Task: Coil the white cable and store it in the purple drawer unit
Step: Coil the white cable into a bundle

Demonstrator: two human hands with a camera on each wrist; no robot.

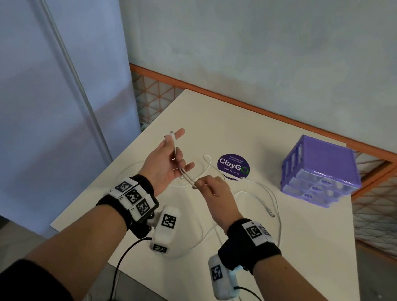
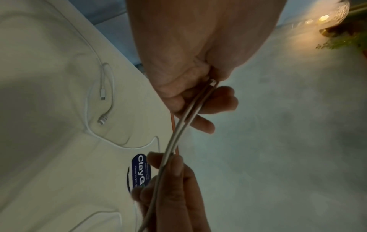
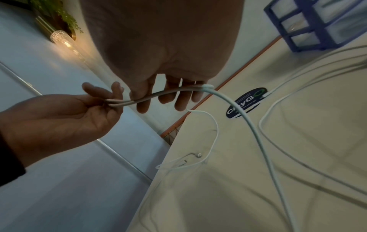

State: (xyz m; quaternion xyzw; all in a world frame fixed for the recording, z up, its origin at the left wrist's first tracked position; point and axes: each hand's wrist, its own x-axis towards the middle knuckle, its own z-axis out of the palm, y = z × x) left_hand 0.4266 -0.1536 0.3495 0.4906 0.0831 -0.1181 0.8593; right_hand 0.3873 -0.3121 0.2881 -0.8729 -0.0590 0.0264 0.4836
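The white cable (image 1: 186, 173) is doubled into a short fold held in the air between both hands. My left hand (image 1: 175, 152), palm up, pinches one end of the fold, and a plug tip sticks up past its fingers. My right hand (image 1: 201, 184) pinches the other end. In the left wrist view the cable (image 2: 178, 133) runs from my left fingers (image 2: 198, 103) down to my right hand (image 2: 172, 177). In the right wrist view the cable (image 3: 149, 97) bends at my right fingers (image 3: 178, 97) and drops to the table. The purple drawer unit (image 1: 321, 169) stands far right, its drawers closed.
The rest of the cable trails in loose loops over the white table (image 1: 245, 121), one plug (image 1: 270, 213) lying free. A round ClayGo sticker (image 1: 233, 164) sits mid-table. A thinner white wire (image 3: 215, 133) lies near the left edge. Orange mesh framing (image 1: 385, 196) borders the table.
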